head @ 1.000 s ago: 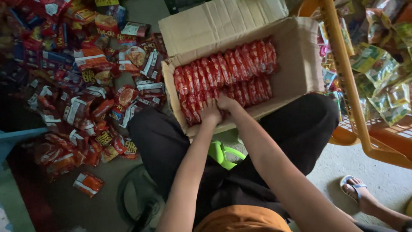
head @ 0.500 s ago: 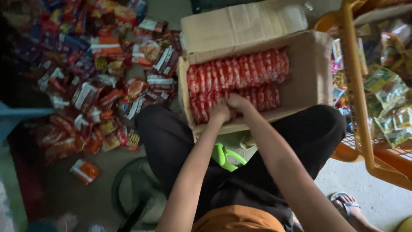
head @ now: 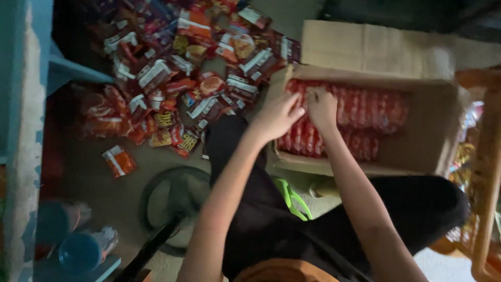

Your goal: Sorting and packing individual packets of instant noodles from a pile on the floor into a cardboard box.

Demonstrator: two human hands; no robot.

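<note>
An open cardboard box (head: 433,141) rests on my lap, packed with rows of red snack packets (head: 376,112) standing on edge. My left hand (head: 277,116) and my right hand (head: 322,108) sit side by side at the left end of those rows, fingers curled down onto the packets. Whether either hand actually grips a packet cannot be told. My forearms reach up from the bottom of the view over my black trousers (head: 261,219).
A heap of loose red and orange snack packets (head: 182,78) covers the floor at the upper left, with one stray packet (head: 119,160) apart. A round fan base (head: 172,203) stands below it. An orange rack (head: 482,177) lines the right edge; blue furniture (head: 26,130) the left.
The view has swung left and closer. Both hands have shifted from the box's near edge up to the left end of the packet rows.
</note>
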